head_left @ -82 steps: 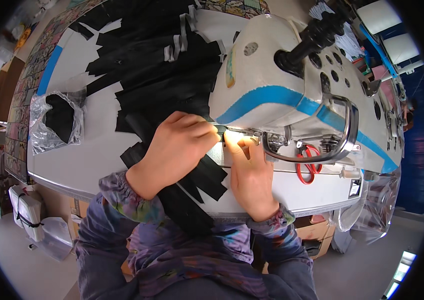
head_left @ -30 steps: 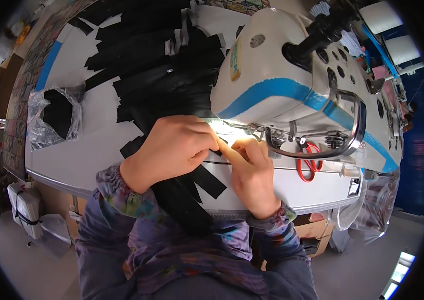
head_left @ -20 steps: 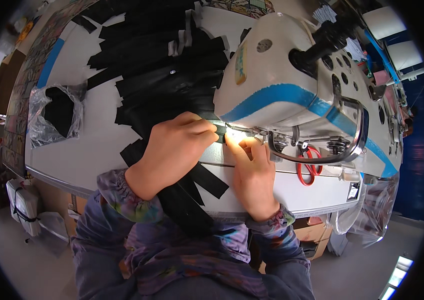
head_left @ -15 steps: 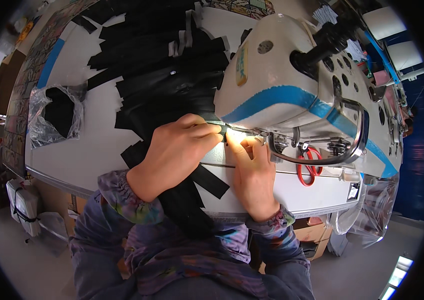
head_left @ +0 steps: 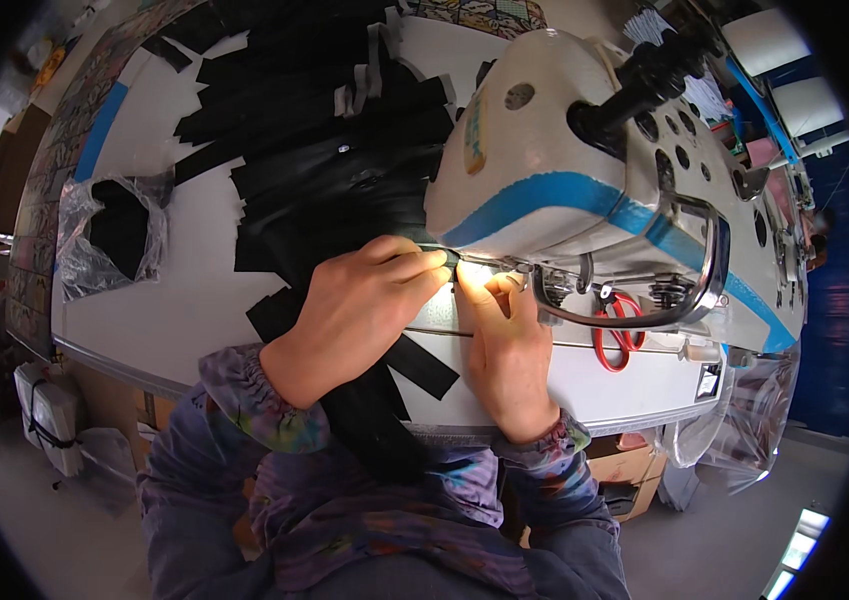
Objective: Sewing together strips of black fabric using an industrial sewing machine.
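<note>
Black fabric strip: it is held flat on the white tabletop, near the front edge, and its far end is fed under the head of the sewing machine; its near end hangs over the front edge toward the person.
Left hand: it is laid over the strip with fingers curled together, and the fingertips are pressed on the fabric right at the lit needle area.
Right hand: it is placed flat just beside the left hand, fingers together and stretched toward the needle area, pressed down on the strip and the tabletop.
Sewing machine: a cream body with a blue tape band is seen at the right part of the tabletop, directly beyond both hands.
Red-handled scissors: they are seen just right of the right hand, below the machine's metal guard.
Pile of black fabric pieces: it is spread across the far middle of the tabletop, behind the left hand.
Clear plastic bag: it is set near the left edge, with dark cloth inside, well apart from the hands.
</note>
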A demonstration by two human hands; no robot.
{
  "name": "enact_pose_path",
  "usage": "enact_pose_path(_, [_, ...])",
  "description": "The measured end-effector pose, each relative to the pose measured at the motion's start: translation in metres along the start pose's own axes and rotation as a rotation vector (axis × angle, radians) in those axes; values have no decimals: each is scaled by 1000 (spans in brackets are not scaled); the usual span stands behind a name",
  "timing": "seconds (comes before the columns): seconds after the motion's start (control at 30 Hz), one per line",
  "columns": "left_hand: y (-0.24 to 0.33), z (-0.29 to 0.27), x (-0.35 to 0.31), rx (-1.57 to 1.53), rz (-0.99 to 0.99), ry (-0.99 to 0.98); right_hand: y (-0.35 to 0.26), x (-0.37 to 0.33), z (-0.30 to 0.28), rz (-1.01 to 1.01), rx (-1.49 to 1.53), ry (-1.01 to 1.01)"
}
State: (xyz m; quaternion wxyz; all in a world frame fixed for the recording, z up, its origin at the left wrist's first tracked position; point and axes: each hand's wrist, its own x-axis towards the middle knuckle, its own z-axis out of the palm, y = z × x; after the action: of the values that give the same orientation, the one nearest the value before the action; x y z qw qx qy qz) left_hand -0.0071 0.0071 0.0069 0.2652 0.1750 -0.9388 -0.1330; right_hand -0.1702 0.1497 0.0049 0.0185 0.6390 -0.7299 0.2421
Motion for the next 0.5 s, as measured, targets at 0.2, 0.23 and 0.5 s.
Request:
enact_pose_path(0.2, [0, 1, 0, -6, -11, 5, 2, -1, 2, -13, 42, 16])
enact_pose_path(0.23, [-1, 1, 1, -7, -11, 6, 3, -1, 3, -20, 32, 24])
enact_pose_path(0.5, [-7, 3, 8, 41, -16, 23, 6, -2, 3, -34, 38, 24])
